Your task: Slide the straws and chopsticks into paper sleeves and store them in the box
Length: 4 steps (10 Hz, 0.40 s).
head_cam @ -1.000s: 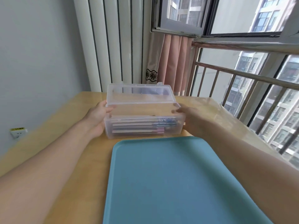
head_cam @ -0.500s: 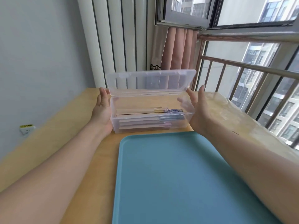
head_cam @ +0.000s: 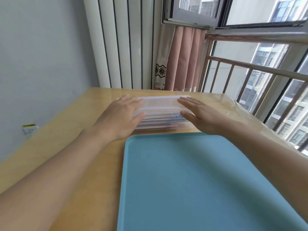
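A: Any writing you can read?

B: Only a yellow label on the socket (head_cam: 29, 128) at the wall, too small to read. The sleeves (head_cam: 160, 120) in the box (head_cam: 160, 112) show blue print at one end, blurred.

A: What changed in the last half second?

B: The lid (head_cam: 160, 102) stood upright then; now it lies down over the box, with your hands on top instead of at the ends.

A: Your grip?

B: Your left hand (head_cam: 121, 114) and right hand (head_cam: 201, 112) lie flat, fingers straight, pressing the lid's two ends, grasping nothing.

A: Where's the box?

B: On the table (head_cam: 66, 130), just beyond the blue tray (head_cam: 200, 180), sleeves inside.
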Tool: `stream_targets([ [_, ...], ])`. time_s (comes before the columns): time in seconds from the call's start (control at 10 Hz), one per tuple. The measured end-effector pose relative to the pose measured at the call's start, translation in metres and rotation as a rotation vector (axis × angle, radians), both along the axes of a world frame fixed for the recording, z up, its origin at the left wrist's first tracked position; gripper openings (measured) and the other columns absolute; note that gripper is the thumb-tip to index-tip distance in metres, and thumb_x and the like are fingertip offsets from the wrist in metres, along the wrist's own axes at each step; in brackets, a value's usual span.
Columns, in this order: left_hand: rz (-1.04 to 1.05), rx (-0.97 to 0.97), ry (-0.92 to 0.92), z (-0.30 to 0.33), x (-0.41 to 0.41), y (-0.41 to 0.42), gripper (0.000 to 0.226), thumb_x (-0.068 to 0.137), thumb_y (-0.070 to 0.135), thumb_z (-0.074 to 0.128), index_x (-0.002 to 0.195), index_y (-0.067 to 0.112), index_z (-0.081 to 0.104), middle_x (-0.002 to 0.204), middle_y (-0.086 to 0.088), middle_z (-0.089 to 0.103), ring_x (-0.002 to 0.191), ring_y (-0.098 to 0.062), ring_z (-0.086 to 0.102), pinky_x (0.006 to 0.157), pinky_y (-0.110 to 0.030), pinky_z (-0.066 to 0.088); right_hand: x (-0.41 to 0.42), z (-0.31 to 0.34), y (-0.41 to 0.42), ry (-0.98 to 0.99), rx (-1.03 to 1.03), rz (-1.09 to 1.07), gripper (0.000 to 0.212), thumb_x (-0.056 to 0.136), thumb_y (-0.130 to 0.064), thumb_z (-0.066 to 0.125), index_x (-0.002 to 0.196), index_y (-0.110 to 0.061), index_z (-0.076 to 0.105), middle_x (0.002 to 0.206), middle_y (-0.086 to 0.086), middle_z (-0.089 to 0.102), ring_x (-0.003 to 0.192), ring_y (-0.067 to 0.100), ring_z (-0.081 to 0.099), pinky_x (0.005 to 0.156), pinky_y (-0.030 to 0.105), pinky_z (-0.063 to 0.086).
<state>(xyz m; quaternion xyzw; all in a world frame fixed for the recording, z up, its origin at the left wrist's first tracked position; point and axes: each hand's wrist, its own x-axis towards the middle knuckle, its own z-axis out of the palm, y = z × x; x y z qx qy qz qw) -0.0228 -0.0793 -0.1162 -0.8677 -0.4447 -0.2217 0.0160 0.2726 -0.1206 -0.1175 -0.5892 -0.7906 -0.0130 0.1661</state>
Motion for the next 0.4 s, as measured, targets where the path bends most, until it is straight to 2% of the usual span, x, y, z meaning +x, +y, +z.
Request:
stream_targets([
  [0.1,0.105,0.135,0.12,-0.02,0.007,0.0,0.052,0.106,0.041,0.035,0.156,0.026,0.03,0.163,0.003,0.032,0.15,-0.024,0.026,0.123,-0.042,0.016,-0.002,-0.017,0.001,-0.139,0.163,-0.097,0.058,0.107,-0.039,0.033,0.16,-0.019,0.021,0.165,0.0,0.024,0.154,0.019,0.016,0.124,0.034,0.013],
  [0.2,0.114,0.172,0.096,-0.022,0.007,0.0,0.05,0.106,0.037,0.036,0.155,0.025,0.032,0.161,0.002,0.035,0.148,-0.026,0.031,0.123,-0.043,0.017,-0.01,-0.02,0.004,-0.17,0.219,-0.132,0.053,0.108,-0.032,0.036,0.157,-0.015,0.027,0.162,0.005,0.032,0.151,0.025,0.025,0.124,0.038,0.016],
  [0.3,0.082,0.118,0.15,-0.02,0.008,0.001,0.054,0.106,0.04,0.035,0.157,0.025,0.027,0.163,0.001,0.03,0.149,-0.026,0.026,0.123,-0.043,0.015,-0.01,-0.016,0.004,-0.148,0.139,-0.127,0.054,0.107,-0.034,0.038,0.158,-0.019,0.027,0.164,0.002,0.028,0.152,0.023,0.021,0.123,0.036,0.016],
  [0.4,-0.008,0.017,-0.033,-0.002,-0.001,-0.005,0.068,0.098,0.055,0.042,0.158,0.027,0.024,0.165,0.003,0.024,0.152,-0.022,0.018,0.124,-0.044,0.014,-0.016,0.015,-0.012,0.04,0.035,-0.068,0.059,0.104,-0.04,0.048,0.157,-0.023,0.03,0.163,-0.002,0.03,0.151,0.016,0.023,0.118,0.027,0.019],
])
